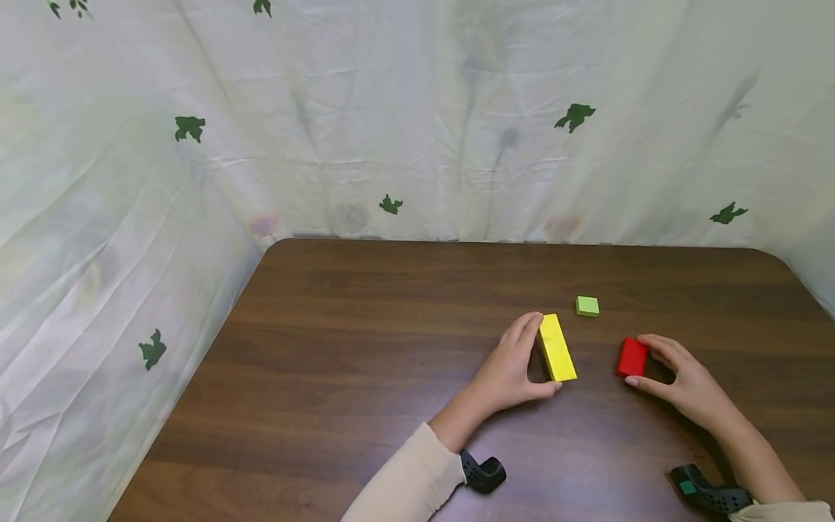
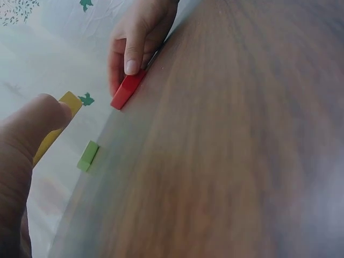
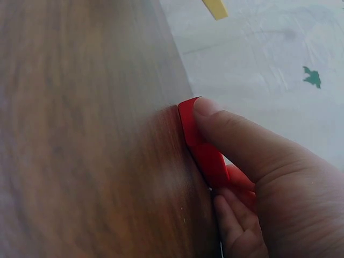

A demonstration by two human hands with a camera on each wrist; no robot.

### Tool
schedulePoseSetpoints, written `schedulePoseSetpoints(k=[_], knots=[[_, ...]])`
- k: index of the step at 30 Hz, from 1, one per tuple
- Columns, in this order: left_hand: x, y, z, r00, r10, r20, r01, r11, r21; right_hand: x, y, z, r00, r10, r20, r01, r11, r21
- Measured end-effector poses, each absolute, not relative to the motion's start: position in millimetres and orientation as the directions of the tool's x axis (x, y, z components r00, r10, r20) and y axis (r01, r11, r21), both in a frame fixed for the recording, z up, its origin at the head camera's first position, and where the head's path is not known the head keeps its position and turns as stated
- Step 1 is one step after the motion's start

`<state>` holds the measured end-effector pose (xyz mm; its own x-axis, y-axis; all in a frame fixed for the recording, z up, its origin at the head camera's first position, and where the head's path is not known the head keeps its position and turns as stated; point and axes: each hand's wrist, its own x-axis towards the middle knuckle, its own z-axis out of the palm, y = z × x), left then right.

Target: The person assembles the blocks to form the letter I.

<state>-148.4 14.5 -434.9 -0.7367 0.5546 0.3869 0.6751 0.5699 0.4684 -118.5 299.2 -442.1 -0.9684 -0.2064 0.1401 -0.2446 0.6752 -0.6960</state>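
Observation:
In the head view the left hand (image 1: 509, 370) pinches a long yellow block (image 1: 557, 348) between its thumb at the near end and fingers at the far end. The left wrist view shows the thumb over part of the yellow block (image 2: 71, 101). To the right, the right hand (image 1: 694, 388) holds a red block (image 1: 632, 357) by its near and far ends. In the right wrist view the thumb presses on the red block (image 3: 207, 156), which rests on the table. A small green block (image 1: 587, 306) lies beyond and between the two hands.
The brown wooden table (image 1: 313, 362) extends widely to the left of the hands. A pale curtain (image 1: 417, 130) with green leaf shapes hangs behind the table and along its left side. Black devices (image 1: 484, 475) are strapped to both wrists.

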Motion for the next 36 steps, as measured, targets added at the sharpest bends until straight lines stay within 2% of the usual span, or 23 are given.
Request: schedulePoseSetpoints(k=[12, 19, 36], knots=[[-152.9, -7.7, -435.1, -0.741, 0.575, 0.347, 0.667, 0.573, 0.476, -117.7, 299.1, -443.5, -0.962, -0.22, 0.164, -0.27, 0.659, -0.702], [-157.1, -21.0, -436.2, -0.733, 0.593, 0.333, 0.671, 0.549, 0.498, -118.0, 299.4, -442.5, -0.969, -0.212, 0.129, -0.241, 0.675, -0.698], [-164.0, -43.7, -441.3, -0.746, 0.624, 0.231, 0.636, 0.566, 0.525, -119.0, 300.7, -442.9, -0.967, -0.214, 0.138, -0.247, 0.663, -0.707]])
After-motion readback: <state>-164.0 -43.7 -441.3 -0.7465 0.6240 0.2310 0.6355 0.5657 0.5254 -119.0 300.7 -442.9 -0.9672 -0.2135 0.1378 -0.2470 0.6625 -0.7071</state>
